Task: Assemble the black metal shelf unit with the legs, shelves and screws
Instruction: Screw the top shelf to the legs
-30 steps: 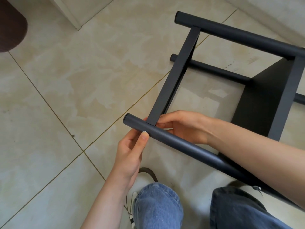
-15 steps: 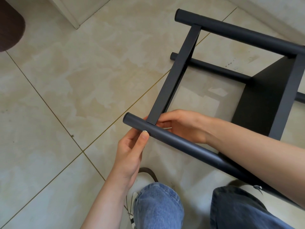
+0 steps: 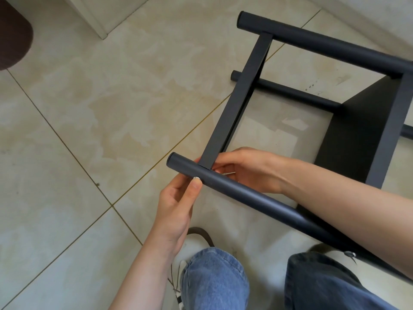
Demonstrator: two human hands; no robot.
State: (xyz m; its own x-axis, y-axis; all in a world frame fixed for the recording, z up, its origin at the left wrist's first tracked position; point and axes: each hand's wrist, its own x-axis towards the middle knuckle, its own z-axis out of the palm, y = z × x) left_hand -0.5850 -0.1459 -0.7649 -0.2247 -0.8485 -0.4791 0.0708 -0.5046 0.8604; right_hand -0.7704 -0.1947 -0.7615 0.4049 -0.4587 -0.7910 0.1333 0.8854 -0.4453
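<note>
The black shelf unit lies on its side on the tiled floor. Its near leg [image 3: 245, 193] runs diagonally in front of me. An edge-on shelf [image 3: 237, 97] joins it to the far upper leg [image 3: 324, 43]. A second shelf [image 3: 362, 130] stands further right, and another leg [image 3: 290, 92] lies on the floor behind. My left hand [image 3: 176, 211] holds the near leg close to its end, with the thumb tip at a small silver screw head [image 3: 196, 178]. My right hand [image 3: 248, 168] reaches behind the leg and grips the shelf end at the joint; its fingertips are partly hidden.
My knees in blue jeans [image 3: 214, 278] and a white shoe [image 3: 194, 245] are just below the near leg. A white cabinet corner [image 3: 98, 23] stands at the top left, with a dark brown object [image 3: 13, 39] at the left edge. Beige floor tiles [image 3: 89, 108] spread to the left.
</note>
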